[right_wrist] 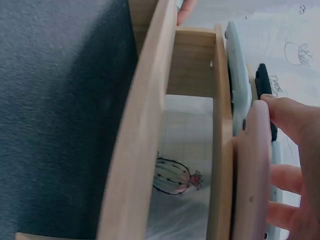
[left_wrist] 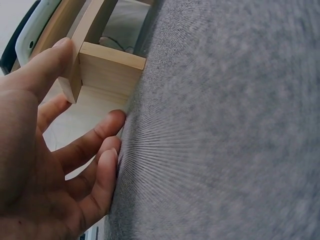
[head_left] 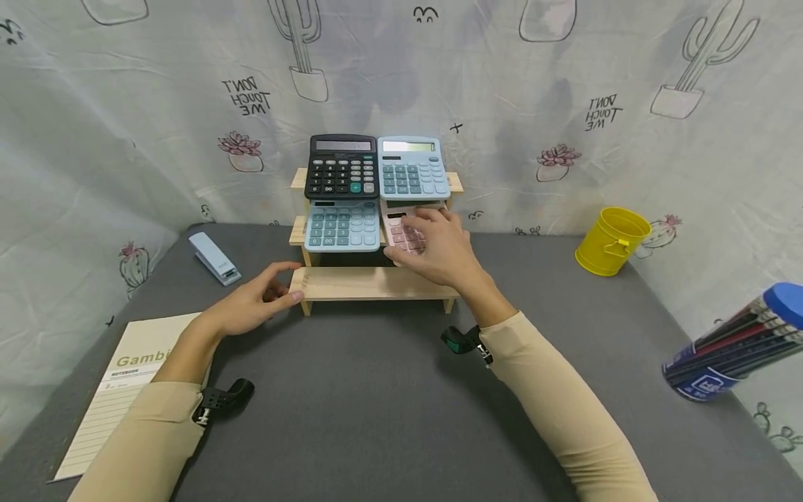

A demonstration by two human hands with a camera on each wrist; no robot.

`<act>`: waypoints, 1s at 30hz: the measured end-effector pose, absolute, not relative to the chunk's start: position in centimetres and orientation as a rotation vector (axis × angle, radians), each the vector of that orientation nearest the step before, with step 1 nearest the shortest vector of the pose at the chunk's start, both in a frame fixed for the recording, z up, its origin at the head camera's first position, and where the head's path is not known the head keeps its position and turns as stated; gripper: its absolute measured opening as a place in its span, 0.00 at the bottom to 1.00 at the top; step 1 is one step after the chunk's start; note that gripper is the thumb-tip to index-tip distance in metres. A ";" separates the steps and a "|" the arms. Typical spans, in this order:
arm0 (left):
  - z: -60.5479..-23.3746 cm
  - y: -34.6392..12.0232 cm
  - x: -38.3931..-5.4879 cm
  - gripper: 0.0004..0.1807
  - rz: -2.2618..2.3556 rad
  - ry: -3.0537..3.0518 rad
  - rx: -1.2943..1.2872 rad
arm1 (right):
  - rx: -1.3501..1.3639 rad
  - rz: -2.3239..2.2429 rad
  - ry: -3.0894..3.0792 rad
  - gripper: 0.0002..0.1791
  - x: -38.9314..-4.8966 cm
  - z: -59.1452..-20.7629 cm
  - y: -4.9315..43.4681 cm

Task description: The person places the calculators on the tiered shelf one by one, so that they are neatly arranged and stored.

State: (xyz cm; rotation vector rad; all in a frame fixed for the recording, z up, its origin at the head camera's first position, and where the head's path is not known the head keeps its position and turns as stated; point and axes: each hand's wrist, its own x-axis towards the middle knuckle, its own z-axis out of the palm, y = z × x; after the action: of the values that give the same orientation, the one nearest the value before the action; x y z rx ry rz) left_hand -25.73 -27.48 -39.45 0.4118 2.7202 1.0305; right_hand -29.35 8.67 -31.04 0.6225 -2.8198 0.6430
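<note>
A stepped wooden rack [head_left: 376, 283] carries calculators on its two upper tiers. My right hand [head_left: 444, 249] holds a pink calculator [head_left: 404, 233] on the middle tier, partly covering it; in the right wrist view the thumb lies on an edge of the pink calculator [right_wrist: 253, 175]. To its left leans a light blue calculator [head_left: 341, 229]. On the top tier stand a black calculator [head_left: 341, 167] and another light blue calculator [head_left: 413, 169]. My left hand [head_left: 247, 305] grips the left end of the lowest shelf between thumb and index finger, the other fingers near the tabletop.
A pale blue stapler [head_left: 215, 259] and a notebook [head_left: 125, 376] lie on the left of the grey table [head_left: 351, 411]. Over at the right are a small yellow bucket [head_left: 605, 244] and a tub of pencils [head_left: 715, 366]. A printed curtain [head_left: 389, 70] hangs close behind the rack.
</note>
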 end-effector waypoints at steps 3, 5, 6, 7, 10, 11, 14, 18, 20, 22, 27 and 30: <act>-39.5 -27.3 -25.7 0.40 1.030 2.720 0.414 | 0.675 0.635 -2.881 0.42 -29.5 -30.7 9.0; -39.5 -27.3 -25.7 0.40 1.033 2.719 0.413 | 0.756 0.618 -2.919 0.46 -29.6 -30.3 9.4; -39.5 -27.3 -25.6 0.40 1.035 2.719 0.414 | 0.795 0.619 -2.936 0.48 -29.7 -30.2 9.6; -39.5 -27.3 -25.6 0.40 1.032 2.721 0.414 | 0.840 0.610 -2.943 0.49 -29.7 -30.0 9.9; -39.4 -27.5 -25.5 0.40 1.026 2.726 0.400 | 0.930 0.590 -2.931 0.50 -29.9 -29.9 10.4; -39.3 -27.5 -25.5 0.40 1.024 2.727 0.400 | 0.934 0.594 -2.922 0.49 -30.0 -29.9 10.6; -39.3 -27.5 -25.5 0.40 1.023 2.727 0.400 | 0.926 0.606 -2.879 0.47 -30.2 -30.2 10.8; -39.3 -27.5 -25.5 0.40 1.041 2.717 0.413 | 0.919 0.657 -2.816 0.45 -30.7 -30.8 10.9; -39.3 -27.5 -25.6 0.40 1.044 2.717 0.416 | 0.909 0.682 -2.797 0.45 -30.9 -31.1 10.8; -39.4 -27.5 -25.6 0.40 1.048 2.715 0.417 | 0.890 0.700 -2.788 0.44 -31.1 -31.3 10.8; -39.8 -27.5 -25.8 0.40 1.051 2.723 0.413 | 0.851 0.712 -2.784 0.43 -31.4 -31.6 10.7; -39.8 -27.5 -25.7 0.40 1.044 2.730 0.407 | 0.844 0.713 -2.783 0.43 -31.4 -31.8 10.7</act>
State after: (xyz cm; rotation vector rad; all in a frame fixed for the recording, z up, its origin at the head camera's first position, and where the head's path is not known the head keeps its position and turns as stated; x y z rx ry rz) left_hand -25.71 -27.49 -39.78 0.4068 2.7299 1.0435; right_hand -31.44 10.66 -31.76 0.8435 -2.7831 0.7133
